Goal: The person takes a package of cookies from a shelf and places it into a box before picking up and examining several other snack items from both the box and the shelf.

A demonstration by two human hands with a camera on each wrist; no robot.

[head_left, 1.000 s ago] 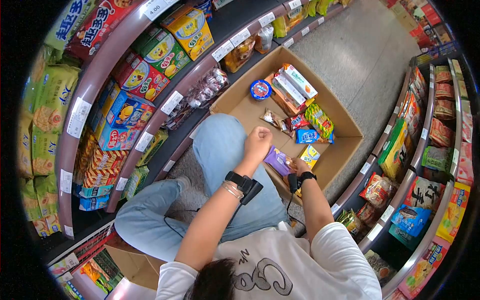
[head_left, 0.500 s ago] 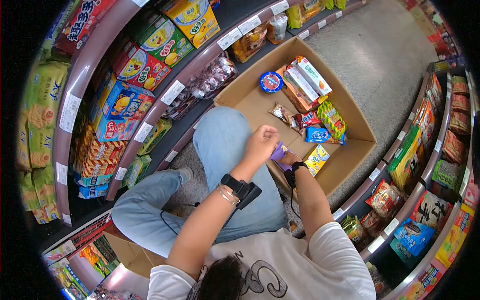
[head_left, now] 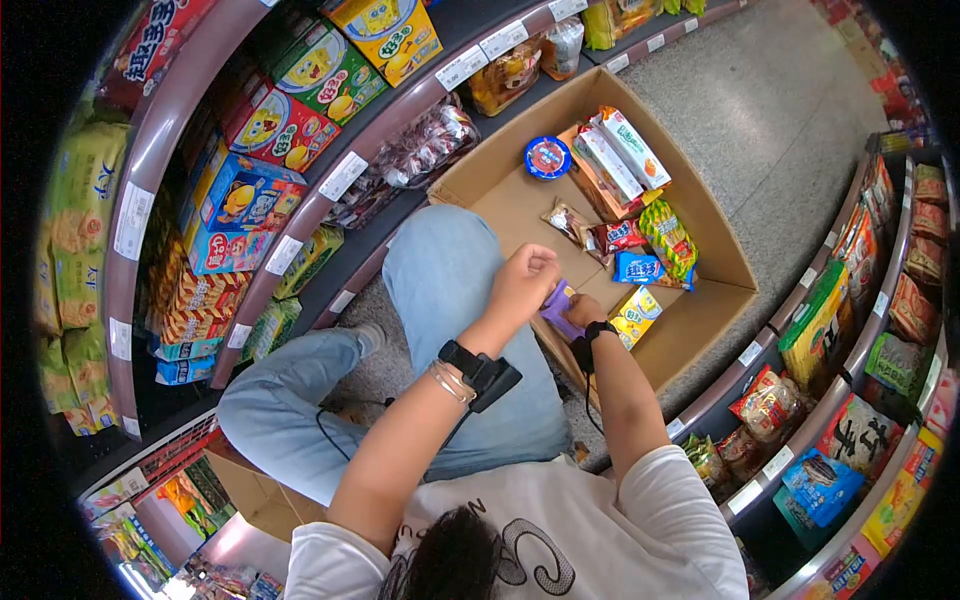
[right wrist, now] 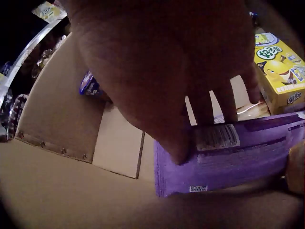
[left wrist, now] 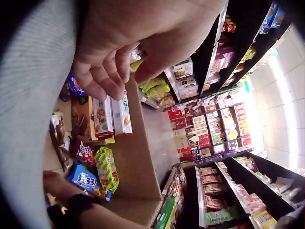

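Observation:
In the right wrist view, a purple snack packet (right wrist: 224,164) shows a barcode. My right hand (head_left: 580,311) pinches it by the edge, thumb on the near face and fingers behind. It is at the near side of a large cardboard box (head_left: 715,300). Close by on the left, over the jeans knee, my left hand (head_left: 522,285) hangs with loosely curled fingers and holds nothing. Beside the right hand lies a yellow carton (head_left: 635,318). A blue packet (head_left: 638,268), a red packet (head_left: 622,236) and a green-yellow packet (head_left: 668,242) lie farther in.
Toward the far end of the box are a blue round tub (head_left: 547,157) and white cartons (head_left: 637,150); a brown packet (head_left: 570,222) lies nearer. Snack shelves (head_left: 340,180) curve along the left, others (head_left: 800,370) along the right. Another cardboard box (head_left: 265,500) stands behind, lower left.
The purple packet has tilted and turned in my right hand and now shows less of its face in the head view. My left hand stays nearby, loosely curled. The head view has shifted slightly.

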